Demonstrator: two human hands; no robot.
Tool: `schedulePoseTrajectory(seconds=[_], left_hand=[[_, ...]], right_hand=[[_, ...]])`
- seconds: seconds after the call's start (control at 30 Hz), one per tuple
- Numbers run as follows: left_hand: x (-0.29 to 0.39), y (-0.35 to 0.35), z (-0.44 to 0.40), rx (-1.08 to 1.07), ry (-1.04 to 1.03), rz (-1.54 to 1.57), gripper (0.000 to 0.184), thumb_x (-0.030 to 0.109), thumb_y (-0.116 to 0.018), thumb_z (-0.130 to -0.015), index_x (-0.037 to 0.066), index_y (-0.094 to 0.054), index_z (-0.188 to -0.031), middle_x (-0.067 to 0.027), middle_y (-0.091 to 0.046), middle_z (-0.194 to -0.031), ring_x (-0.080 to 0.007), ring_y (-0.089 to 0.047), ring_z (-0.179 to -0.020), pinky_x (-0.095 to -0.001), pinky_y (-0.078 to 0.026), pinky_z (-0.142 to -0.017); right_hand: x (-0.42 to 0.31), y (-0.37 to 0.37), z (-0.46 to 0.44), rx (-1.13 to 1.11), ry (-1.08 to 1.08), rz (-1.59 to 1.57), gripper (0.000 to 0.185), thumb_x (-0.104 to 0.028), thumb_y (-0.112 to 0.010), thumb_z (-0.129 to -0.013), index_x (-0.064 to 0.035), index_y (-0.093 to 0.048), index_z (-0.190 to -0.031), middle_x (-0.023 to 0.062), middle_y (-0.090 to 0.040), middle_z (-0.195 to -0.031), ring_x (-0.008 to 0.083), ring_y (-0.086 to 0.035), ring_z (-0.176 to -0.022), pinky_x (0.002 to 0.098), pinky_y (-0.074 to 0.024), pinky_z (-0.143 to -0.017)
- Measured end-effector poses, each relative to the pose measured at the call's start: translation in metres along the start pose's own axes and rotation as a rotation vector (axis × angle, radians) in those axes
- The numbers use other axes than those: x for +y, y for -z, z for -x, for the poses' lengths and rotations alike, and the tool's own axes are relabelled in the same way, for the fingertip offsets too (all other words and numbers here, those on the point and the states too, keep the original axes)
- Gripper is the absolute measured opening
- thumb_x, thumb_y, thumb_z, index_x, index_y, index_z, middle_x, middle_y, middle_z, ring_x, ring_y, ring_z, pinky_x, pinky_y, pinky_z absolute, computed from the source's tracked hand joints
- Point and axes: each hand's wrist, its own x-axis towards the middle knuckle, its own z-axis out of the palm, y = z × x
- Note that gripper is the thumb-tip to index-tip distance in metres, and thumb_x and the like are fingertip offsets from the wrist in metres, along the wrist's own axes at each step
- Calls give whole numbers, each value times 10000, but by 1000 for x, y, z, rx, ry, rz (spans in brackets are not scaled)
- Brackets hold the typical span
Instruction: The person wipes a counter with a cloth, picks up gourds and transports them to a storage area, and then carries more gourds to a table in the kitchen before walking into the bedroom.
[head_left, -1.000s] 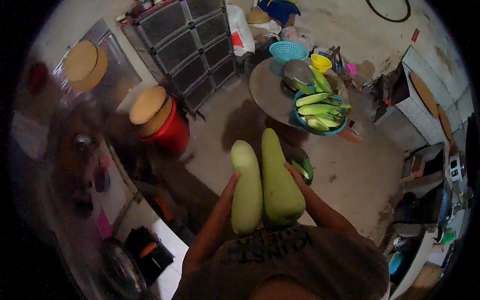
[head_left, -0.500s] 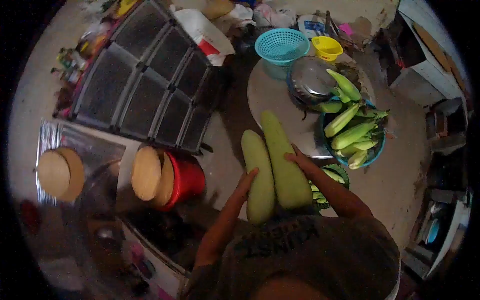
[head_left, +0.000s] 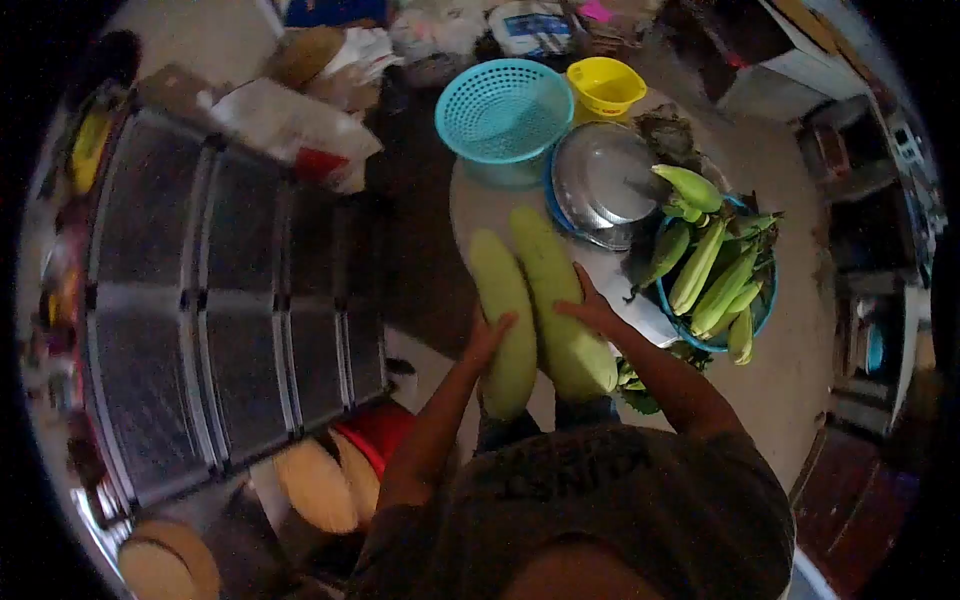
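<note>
My left hand [head_left: 490, 342] grips a long pale-green gourd [head_left: 507, 300] from its outer side, thumb on top. In my right hand [head_left: 592, 308] is a second, slightly larger gourd [head_left: 560, 285], held the same way. Both gourds lie side by side in front of my body, their far ends over the near edge of a round table [head_left: 475, 190]. A blue basin [head_left: 768, 300] heaped with corn cobs in green husks [head_left: 725, 285] stands right of my right hand. Below my right forearm, partly hidden, are some green vegetables [head_left: 637, 390].
On the table are a turquoise colander [head_left: 505, 110], a yellow basket [head_left: 605, 88] and a shiny metal lid [head_left: 605, 180]. A dark-panelled rack [head_left: 240, 300] fills the left side. Near a red container [head_left: 375, 435] is a round wooden lid [head_left: 315, 487]. Bags [head_left: 300, 125] lie behind.
The view has turned, so the rack and table items sit further left. Both gourds have shifted slightly forward, still in my hands.
</note>
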Motion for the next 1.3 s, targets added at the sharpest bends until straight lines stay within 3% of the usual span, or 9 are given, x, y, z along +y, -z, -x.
schedulePoseTrajectory(seconds=[0.1, 0.3, 0.43, 0.7, 0.83, 0.9, 1.0, 1.13, 1.3], left_hand=[[3, 27, -58, 33, -44, -229, 756, 267, -699, -740, 46, -250, -1307, -139, -499, -1118, -234, -531, -963, -363, -476, -773], [29, 48, -121, -179, -33, -42, 802, 217, -697, -734, 38, -184, -1323, -148, -480, -1134, -242, -521, -992, -345, -473, -794], [29, 50, -154, -226, 18, -59, 831, 196, -692, -734, 16, -144, -1334, -158, -455, -1175, -247, -499, -1036, -347, -465, -816], [17, 41, -175, -57, -135, -353, 983, 165, -747, -650, -5, -79, -1351, -201, -412, -1234, -295, -483, -1068, -374, -414, -893], [10, 33, -177, -53, -210, -205, 1006, 231, -757, -639, 7, -87, -1355, -234, -414, -1218, -329, -462, -1084, -394, -394, -907], [15, 35, -176, -5, -59, -454, 1042, 333, -768, -613, 22, -111, -1359, -272, -418, -1189, -376, -446, -1080, -423, -381, -907], [2, 40, -183, 111, -180, -622, 1073, 413, -774, -580, 34, -142, -1360, -298, -418, -1169, -412, -445, -1064, -447, -378, -898], [8, 44, -179, 154, -78, -687, 1083, 415, -784, -559, 14, -165, -1353, -292, -428, -1158, -414, -451, -1056, -453, -378, -898], [-8, 52, -189, 121, -182, -460, 1080, 408, -783, -567, -30, -173, -1343, -275, -421, -1193, -386, -446, -1088, -441, -369, -920]], right_hand=[[-19, -4, -11, 118, 69, 259, 1043, -332, -756, -643, -134, -77, -1409, 195, -430, -1267, 286, -454, -1140, 365, -376, -941], [-32, -13, -34, 286, -190, 649, 1064, -444, -751, -573, -247, -111, -1400, 223, -462, -1137, 385, -506, -1029, 426, -444, -851], [-30, -11, -43, 341, -178, 773, 1065, -436, -758, -563, -265, -113, -1394, 217, -445, -1153, 391, -505, -1022, 446, -454, -833], [-46, -14, -45, 365, -264, 877, 1054, -387, -767, -561, -297, -123, -1391, 190, -405, -1227, 384, -466, -1077, 456, -437, -863], [-42, -22, -43, 385, -341, 925, 1041, -407, -761, -565, -287, -140, -1392, 179, -382, -1260, 368, -442, -1116, 459, -423, -880], [-31, -27, -39, 541, -178, 1020, 1014, -438, -751, -570, -246, -180, -1386, 176, -380, -1267, 354, -435, -1128, 474, -410, -886], [-24, -33, -31, 651, -102, 1059, 993, -438, -761, -562, -203, -229, -1367, 164, -378, -1278, 348, -429, -1134, 492, -390, -895], [-27, -37, -19, 662, -103, 980, 980, -414, -772, -545, -182, -261, -1348, 152, -386, -1274, 345, -410, -1151, 517, -364, -906], [-25, -41, -14, 688, -58, 1088, 959, -337, -778, -519, -156, -291, -1325, 133, -372, -1299, 343, -327, -1218, 469, -277, -1005]])
